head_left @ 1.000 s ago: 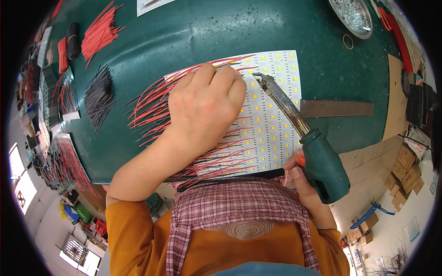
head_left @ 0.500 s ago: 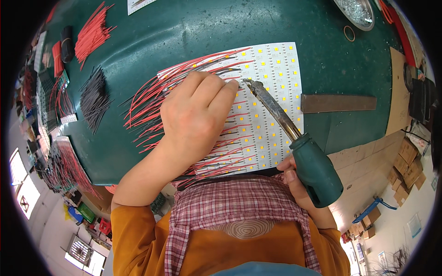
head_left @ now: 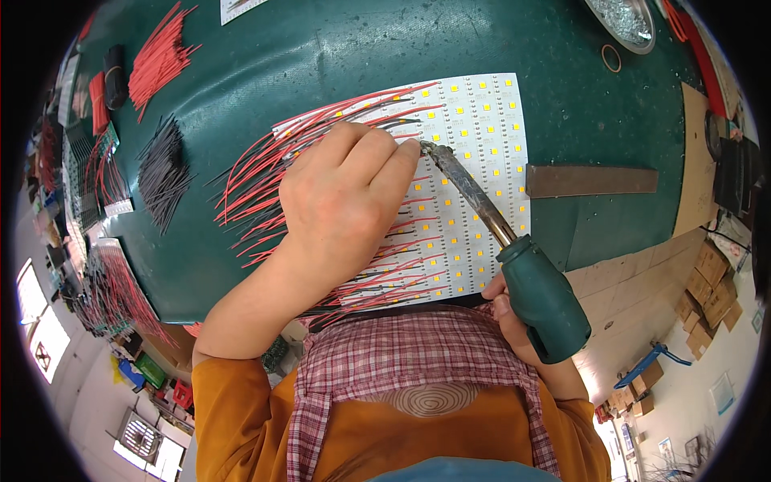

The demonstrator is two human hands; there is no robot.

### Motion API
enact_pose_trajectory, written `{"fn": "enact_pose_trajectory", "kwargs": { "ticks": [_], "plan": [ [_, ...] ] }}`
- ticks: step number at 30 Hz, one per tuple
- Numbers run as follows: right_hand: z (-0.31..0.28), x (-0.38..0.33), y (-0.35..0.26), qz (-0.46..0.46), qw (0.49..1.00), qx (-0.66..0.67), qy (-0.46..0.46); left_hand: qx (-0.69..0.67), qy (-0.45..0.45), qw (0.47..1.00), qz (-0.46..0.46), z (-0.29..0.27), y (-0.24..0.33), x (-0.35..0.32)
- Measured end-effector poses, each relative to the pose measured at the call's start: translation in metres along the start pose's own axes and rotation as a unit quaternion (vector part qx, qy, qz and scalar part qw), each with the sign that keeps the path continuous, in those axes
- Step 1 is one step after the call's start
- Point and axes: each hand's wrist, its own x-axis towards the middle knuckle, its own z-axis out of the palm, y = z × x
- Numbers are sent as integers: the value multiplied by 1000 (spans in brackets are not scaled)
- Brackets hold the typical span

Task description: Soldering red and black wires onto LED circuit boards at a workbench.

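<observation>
Pressing down on the white rectangular circuit panel dotted with small yellow square chips (head_left: 474, 136), the left hand (head_left: 341, 201) lay knuckles-up with its fingers curled and closed, the fingertips (head_left: 405, 151) apparently pinching something thin at the panel's surface, probably one of the red and black insulated leads (head_left: 265, 173); the pinched item itself was hidden under the fingers, so its identity could not be confirmed. This flat, weighted posture seemingly held the panel steady while keeping a lead located at its pad. The right hand (head_left: 514, 325) was wrapped closed around the dark green handle of a soldering iron (head_left: 542, 301), whose long discoloured metal shaft (head_left: 470, 193) ran up and leftward so that its tip met the panel just beside the left fingertips; the low angle presumably let the tip reach the joint without the hand shading it. Leads already attached fanned out from beneath and to the left of the left hand over the dark green table cover (head_left: 321, 56). Well beyond the left hand lay a loose bundle of cut red wires (head_left: 161, 56) and a bundle of black wires (head_left: 165, 173). Far above the right hand, a shallow round metal dish (head_left: 622, 20) held a heap of small silvery pieces, too small to identify. A flat brown metal bar (head_left: 590, 181) lay just right of the iron's shaft.
</observation>
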Motion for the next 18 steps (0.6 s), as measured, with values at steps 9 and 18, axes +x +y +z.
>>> {"fn": "enact_pose_trajectory", "kwargs": {
  "ticks": [9, 18],
  "plan": [
    [-13, 4, -15, 78, 985, 151, 19, 25, 9, 999, 28, 5, -4, -1],
    [-8, 9, -18, 68, 971, 224, 38, 23, 1, 1000, 3, 4, 0, 1]
  ]
}}
